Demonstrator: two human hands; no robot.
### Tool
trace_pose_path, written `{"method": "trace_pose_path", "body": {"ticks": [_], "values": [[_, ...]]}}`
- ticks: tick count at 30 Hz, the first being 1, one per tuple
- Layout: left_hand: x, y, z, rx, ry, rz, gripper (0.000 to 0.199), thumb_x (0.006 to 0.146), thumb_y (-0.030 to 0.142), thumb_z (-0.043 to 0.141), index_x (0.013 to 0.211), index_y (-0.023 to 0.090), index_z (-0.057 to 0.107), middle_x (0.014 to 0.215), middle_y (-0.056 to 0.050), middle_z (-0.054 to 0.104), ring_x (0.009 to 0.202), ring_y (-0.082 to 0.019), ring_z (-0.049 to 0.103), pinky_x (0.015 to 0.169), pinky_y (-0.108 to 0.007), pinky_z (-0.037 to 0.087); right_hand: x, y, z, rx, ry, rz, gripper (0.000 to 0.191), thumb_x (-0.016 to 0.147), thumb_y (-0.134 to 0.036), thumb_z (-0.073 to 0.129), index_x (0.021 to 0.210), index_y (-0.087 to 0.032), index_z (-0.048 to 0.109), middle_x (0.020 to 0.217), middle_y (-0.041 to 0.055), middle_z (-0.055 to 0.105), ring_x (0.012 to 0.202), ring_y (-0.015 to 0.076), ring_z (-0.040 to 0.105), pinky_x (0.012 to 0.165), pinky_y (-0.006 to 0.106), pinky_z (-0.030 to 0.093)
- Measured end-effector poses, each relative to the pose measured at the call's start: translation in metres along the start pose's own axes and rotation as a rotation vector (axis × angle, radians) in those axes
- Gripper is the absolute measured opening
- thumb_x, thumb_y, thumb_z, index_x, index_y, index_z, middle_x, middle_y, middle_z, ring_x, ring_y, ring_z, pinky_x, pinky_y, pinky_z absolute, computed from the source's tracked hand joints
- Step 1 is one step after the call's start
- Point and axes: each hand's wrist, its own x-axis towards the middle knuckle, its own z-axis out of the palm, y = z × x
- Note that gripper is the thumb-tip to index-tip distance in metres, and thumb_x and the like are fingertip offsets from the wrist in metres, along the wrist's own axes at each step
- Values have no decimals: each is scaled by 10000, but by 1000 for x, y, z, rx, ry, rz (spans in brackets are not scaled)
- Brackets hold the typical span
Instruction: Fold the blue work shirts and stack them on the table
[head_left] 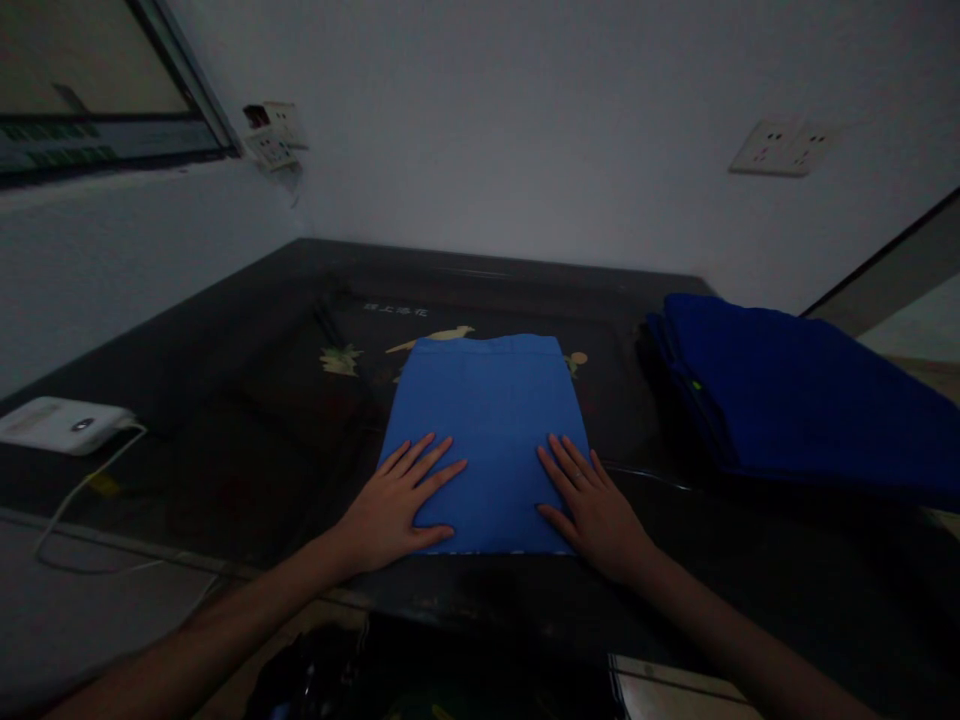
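Observation:
A light blue piece of folded cloth (495,420) lies flat on the dark table, its near edge close to the table's front. My left hand (401,495) rests on its lower left part, fingers spread and palm down. On the lower right part lies my right hand (589,505), also flat with fingers apart and a ring on one finger. Neither hand grips the cloth. Whatever layers are inside the fold cannot be seen.
Dark blue folded cloths (795,400) are stacked at the right. A white power bank (64,425) with a cable sits at the left edge. The dark table (247,400) meets the wall, where sockets (780,147) are mounted.

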Motion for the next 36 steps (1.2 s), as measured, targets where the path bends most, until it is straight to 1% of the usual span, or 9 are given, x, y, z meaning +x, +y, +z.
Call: {"method": "trace_pose_path", "body": {"ticks": [9,12,15,18,20,23,28,32,36], "values": [[-19,-1,-7,-7,13,-31,610,920,508,470,1481,328,312,1577,-53,231,1437,-306,237,1141,-525,263,-21,10,3,-22,51,58,636,947,-504,367,1512,-242,241,1546,91,281,1433,262,246,1122,607,227],[-15,-11,-19,-187,-1,-79,511,914,488,478,1389,300,484,1511,-56,386,1385,-282,360,1124,-484,317,-26,18,-2,26,51,88,595,924,-490,416,1471,-267,349,1502,84,378,1416,285,285,1092,649,253],[2,-37,-31,-438,92,-301,422,924,472,413,1161,230,666,1258,-67,645,1181,-251,581,1046,-416,427,-18,27,-16,135,103,188,427,917,-408,441,1293,-264,583,1343,93,574,1304,284,469,1057,587,366],[31,-71,-38,-562,249,-546,421,863,423,486,1148,161,649,1208,-102,665,1104,-263,623,991,-408,466,0,37,-30,281,200,350,344,911,-335,446,1133,-211,678,1155,115,681,1082,259,634,958,469,495],[52,-90,-38,-674,284,-668,480,799,369,564,1206,117,603,1257,-143,632,1108,-271,624,940,-392,496,12,43,-34,380,233,400,321,877,-292,492,1118,-185,674,1093,118,692,985,246,665,902,433,528],[79,-110,-40,-867,214,-777,475,764,351,626,1172,107,608,1212,-151,658,1060,-272,649,823,-352,538,25,52,-29,566,240,471,363,830,-245,535,1168,-156,634,1064,129,674,875,219,682,775,387,575],[104,-127,-43,-1122,67,-815,352,691,361,734,906,91,662,905,-120,734,837,-248,696,738,-327,554,30,63,-12,914,147,544,523,842,-285,542,1349,-179,476,1026,105,670,761,191,690,547,298,568],[112,-127,-43,-1314,20,-841,350,712,371,748,938,119,662,871,-112,732,773,-234,699,730,-346,575,28,53,-13,1151,44,534,644,854,-259,528,1459,-181,322,1142,144,657,880,218,698,663,339,579],[110,-106,-40,-1489,249,-802,561,721,230,756,1242,199,549,999,-97,717,760,-218,708,715,-346,588,24,31,-25,1290,6,532,843,801,-222,597,1526,-206,165,1458,158,434,1239,248,533,999,424,460]]}}
